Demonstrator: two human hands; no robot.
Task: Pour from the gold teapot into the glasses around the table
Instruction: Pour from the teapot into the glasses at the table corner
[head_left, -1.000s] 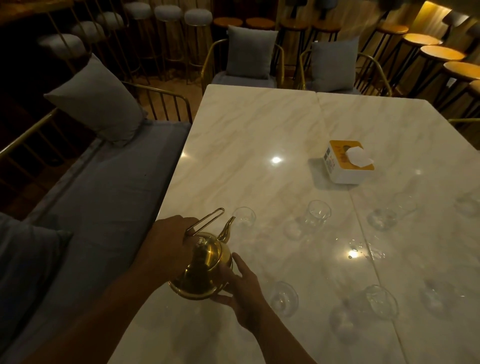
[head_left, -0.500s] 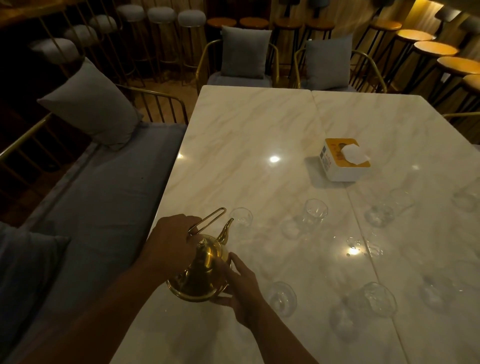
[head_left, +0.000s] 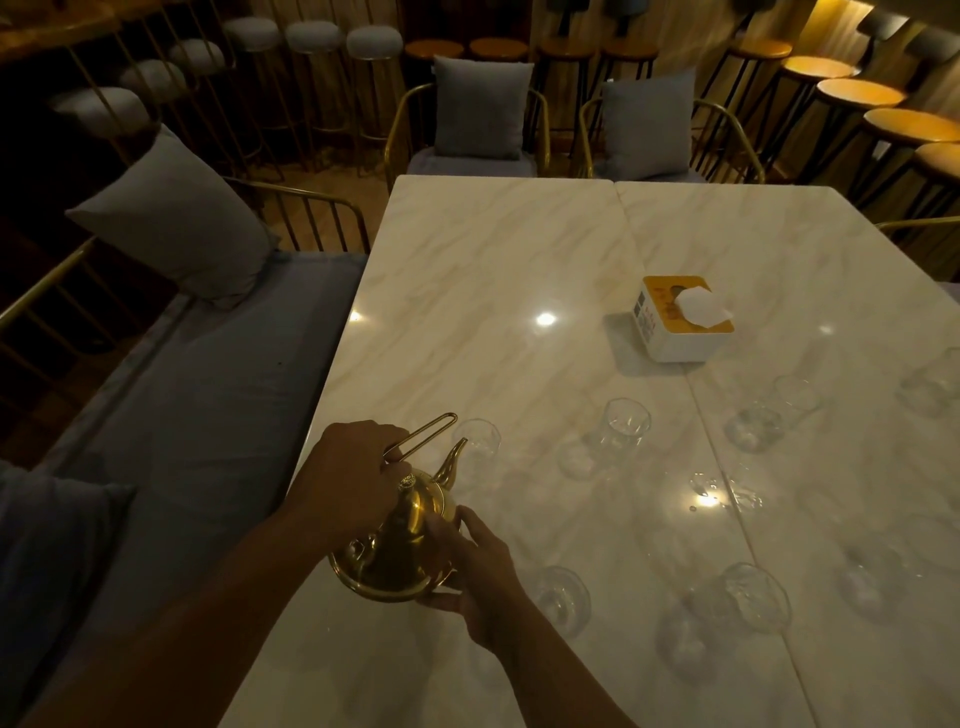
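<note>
Left hand (head_left: 353, 478) fast on gold teapot (head_left: 408, 545) handle, right hand (head_left: 485, 579) curled round its base.

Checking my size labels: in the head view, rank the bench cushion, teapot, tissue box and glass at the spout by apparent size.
1. cushion
2. teapot, helped by being nearest the camera
3. tissue box
4. glass
</note>
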